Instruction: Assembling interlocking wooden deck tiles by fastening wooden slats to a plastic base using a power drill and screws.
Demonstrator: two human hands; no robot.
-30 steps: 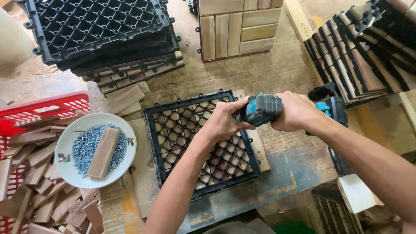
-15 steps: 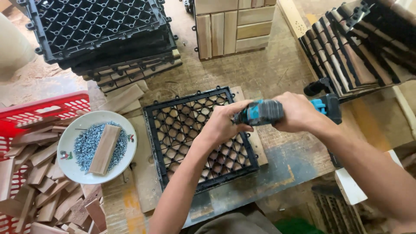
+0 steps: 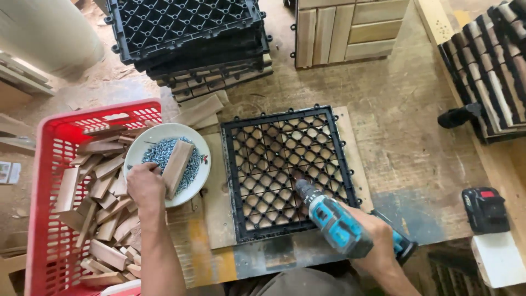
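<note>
Teal drill (image 3: 334, 222) gripped in right hand (image 3: 378, 249), tip down on black grid tile (image 3: 285, 170); left hand (image 3: 145, 186) curled, fingers pinching screws (image 3: 159, 156) in white bowl (image 3: 203, 175).

Not much packaging here, really. Only a small flat printed packet (image 3: 9, 172) lies on the floor at the far left edge, pale with some greenish and dark print. No screens or signs anywhere.

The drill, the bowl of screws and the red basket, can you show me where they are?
drill (image 3: 335, 223), head view, on its blue body.
bowl of screws (image 3: 201, 171), head view, on its white rim.
red basket (image 3: 39, 181), head view, on its left wall.
</note>
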